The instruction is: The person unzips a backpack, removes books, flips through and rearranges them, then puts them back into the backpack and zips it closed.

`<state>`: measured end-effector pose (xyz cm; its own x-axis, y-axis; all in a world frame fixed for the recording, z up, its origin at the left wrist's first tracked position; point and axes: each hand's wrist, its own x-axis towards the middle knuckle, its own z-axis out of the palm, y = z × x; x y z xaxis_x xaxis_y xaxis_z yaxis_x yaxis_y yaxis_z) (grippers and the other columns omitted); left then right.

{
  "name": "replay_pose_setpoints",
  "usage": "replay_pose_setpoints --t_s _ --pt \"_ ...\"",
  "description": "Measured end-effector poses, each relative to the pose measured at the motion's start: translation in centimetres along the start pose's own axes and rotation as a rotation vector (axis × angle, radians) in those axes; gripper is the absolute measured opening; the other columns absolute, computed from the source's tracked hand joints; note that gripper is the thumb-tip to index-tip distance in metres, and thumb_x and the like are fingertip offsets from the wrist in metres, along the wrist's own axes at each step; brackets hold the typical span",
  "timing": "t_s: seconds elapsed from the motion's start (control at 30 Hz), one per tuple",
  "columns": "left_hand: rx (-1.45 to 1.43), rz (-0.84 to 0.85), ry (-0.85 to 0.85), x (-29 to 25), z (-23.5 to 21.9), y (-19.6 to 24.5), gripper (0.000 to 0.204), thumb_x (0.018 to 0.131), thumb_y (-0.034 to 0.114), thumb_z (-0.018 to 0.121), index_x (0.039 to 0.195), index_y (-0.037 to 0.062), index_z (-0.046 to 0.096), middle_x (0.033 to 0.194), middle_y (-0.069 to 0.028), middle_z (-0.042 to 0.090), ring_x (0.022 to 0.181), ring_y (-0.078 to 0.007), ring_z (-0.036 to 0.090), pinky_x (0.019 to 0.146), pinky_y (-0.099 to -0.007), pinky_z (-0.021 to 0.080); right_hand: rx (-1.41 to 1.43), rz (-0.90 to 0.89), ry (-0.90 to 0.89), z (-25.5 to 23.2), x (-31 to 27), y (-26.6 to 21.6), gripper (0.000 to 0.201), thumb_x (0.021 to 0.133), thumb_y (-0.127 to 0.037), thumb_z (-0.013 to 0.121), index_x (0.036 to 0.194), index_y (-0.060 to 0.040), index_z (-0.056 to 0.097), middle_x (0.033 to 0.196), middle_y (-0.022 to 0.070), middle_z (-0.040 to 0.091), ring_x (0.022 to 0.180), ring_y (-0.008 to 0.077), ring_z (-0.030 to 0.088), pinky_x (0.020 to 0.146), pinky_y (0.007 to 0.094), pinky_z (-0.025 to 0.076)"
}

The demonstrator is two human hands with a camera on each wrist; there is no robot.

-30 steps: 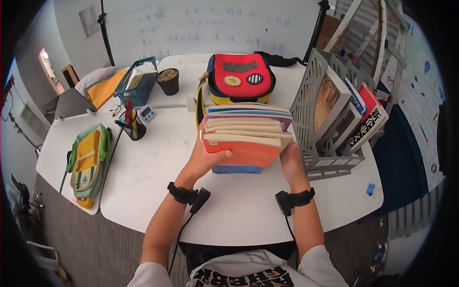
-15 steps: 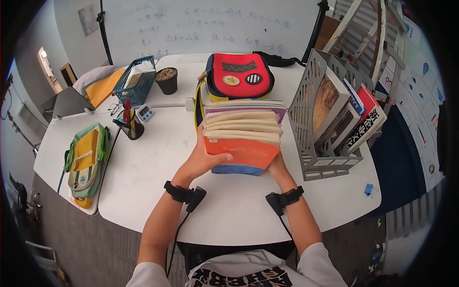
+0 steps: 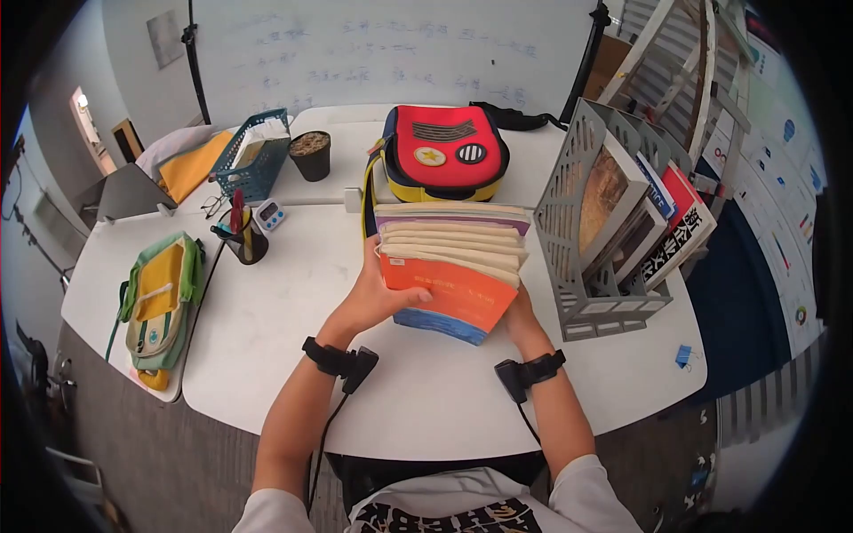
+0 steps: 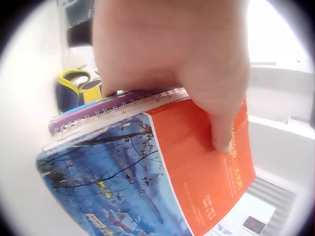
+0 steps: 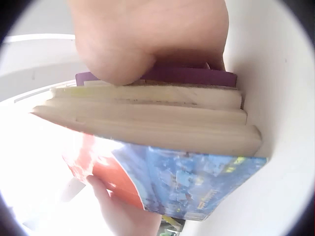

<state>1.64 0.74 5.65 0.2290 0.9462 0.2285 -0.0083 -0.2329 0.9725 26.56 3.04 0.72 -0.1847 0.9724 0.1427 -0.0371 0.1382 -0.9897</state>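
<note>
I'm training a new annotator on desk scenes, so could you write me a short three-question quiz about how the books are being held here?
1. True or false: both hands grip the stack of books.
2. Which thing stands directly to the right of the stack in the head view? A) grey file rack B) blue basket C) green backpack
3. Fill in: the left hand lays its thumb on the front book's ____ cover.

Key
1. True: the left hand grips the left side, and the right hand grips the lower right corner.
2. A
3. orange
</note>
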Motion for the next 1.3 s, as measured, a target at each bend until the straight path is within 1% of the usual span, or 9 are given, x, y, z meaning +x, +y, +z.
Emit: replay_pose_setpoints --t_s 0.2,0.4,0.5,0.57,0.67,0.8,0.87,1.0,1.3 --pt "0.075 0.012 -0.088 0.0 -0.8 -2.5 0.113 0.065 0.025 0.089 0.142 0.001 0.01 0.14 -0.0157 0.033 0.134 -0.0241 0.033 0.113 -0.0375 0.029 0.258 0.218 0.012 0.8 -0.5 -2.3 0.05 0.101 -0.029 0.045 0.143 -0.004 0.037 0.138 0.0095 0.048 0.124 0.0171 0.047 0.104 0.0308 0.037" --pt "0.127 -0.002 -0.123 -0.4 -0.6 -1.4 0.111 0.064 0.018 0.089 0.144 0.0028 0.013 0.141 -0.0126 0.034 0.133 -0.0239 0.034 0.112 -0.0373 0.029 0.118 -0.027 0.104 0.1 -0.1 -0.2 0.038 0.095 -0.015 0.056 0.128 -0.0032 0.043 0.122 0.0085 0.054 0.111 0.0184 0.053 0.096 0.0305 0.042" --pt "0.078 0.039 -0.09 -0.6 -0.3 -1.3 0.103 0.066 0.018 0.088 0.143 0.0024 0.022 0.141 -0.0112 0.039 0.131 -0.0226 0.037 0.11 -0.037 0.032 -0.256 -0.292 0.395 -0.2 0.0 -1.5 0.043 0.082 -0.009 0.071 0.119 -0.0038 0.048 0.107 0.0084 0.055 0.096 0.0156 0.053 0.088 0.0292 0.043" --pt "0.083 0.055 -0.07 -0.6 -0.2 -1.5 0.097 0.067 0.02 0.087 0.143 0.0016 0.03 0.14 -0.0104 0.043 0.129 -0.0214 0.041 0.109 -0.0368 0.034 -0.256 -0.287 0.377 -0.4 -0.6 -2.1 0.035 0.084 -0.008 0.069 0.113 -0.003 0.051 0.107 0.0081 0.055 0.096 0.0153 0.053 0.087 0.0289 0.043" --pt "0.033 0.027 -0.073 -0.8 -0.4 -1.8 0.108 0.065 0.013 0.087 0.143 0.0032 0.014 0.141 -0.0127 0.036 0.132 -0.0227 0.035 0.111 -0.0368 0.031 -0.187 -0.345 0.294 -0.3 -0.5 -2.4 0.016 0.087 -0.004 0.063 0.102 -0.0007 0.059 0.106 0.0065 0.056 0.096 0.0145 0.054 0.082 0.0281 0.044" --pt "0.051 0.093 -0.02 -0.7 -0.2 -1.9 0.097 0.066 0.021 0.088 0.142 0.0011 0.032 0.137 -0.0107 0.046 0.128 -0.0216 0.043 0.108 -0.0364 0.036 -0.302 -0.422 0.337 -0.2 -0.9 -3.5 0.022 0.094 -0.007 0.051 0.113 -0.0008 0.06 0.104 0.0063 0.055 0.095 0.0157 0.054 0.077 0.027 0.045" --pt "0.016 0.082 -0.046 -0.7 -0.1 -1.7 0.097 0.065 0.021 0.088 0.142 0.0009 0.032 0.137 -0.0107 0.047 0.127 -0.0216 0.044 0.107 -0.0364 0.036 -0.455 -0.347 0.227 -0.8 -0.6 -1.6 0.022 0.095 -0.008 0.049 0.113 -0.0015 0.06 0.106 0.0072 0.056 0.095 0.0166 0.055 0.08 0.0272 0.044" --pt "0.01 0.028 -0.081 -0.9 -0.3 -0.9 0.098 0.064 0.019 0.088 0.141 0.0007 0.03 0.136 -0.0107 0.046 0.126 -0.0216 0.044 0.107 -0.0363 0.037 -0.015 -0.117 0.008 -1.0 -0.8 -2.1 0.029 0.09 0.0 0.051 0.118 -0.0024 0.058 0.114 0.006 0.057 0.099 0.016 0.056 0.087 0.0286 0.045" --pt "-0.022 0.008 -0.093 -1.0 -0.1 -1.0 0.083 0.066 0.018 0.086 0.133 -0.0003 0.042 0.127 -0.0095 0.053 0.118 -0.0198 0.05 0.1 -0.0345 0.042 -0.001 -0.075 -0.319 -1.5 -1.7 -3.9 0.049 0.082 0.006 0.051 0.131 -0.0009 0.051 0.127 0.0069 0.055 0.12 0.0173 0.05 0.105 0.0322 0.036"
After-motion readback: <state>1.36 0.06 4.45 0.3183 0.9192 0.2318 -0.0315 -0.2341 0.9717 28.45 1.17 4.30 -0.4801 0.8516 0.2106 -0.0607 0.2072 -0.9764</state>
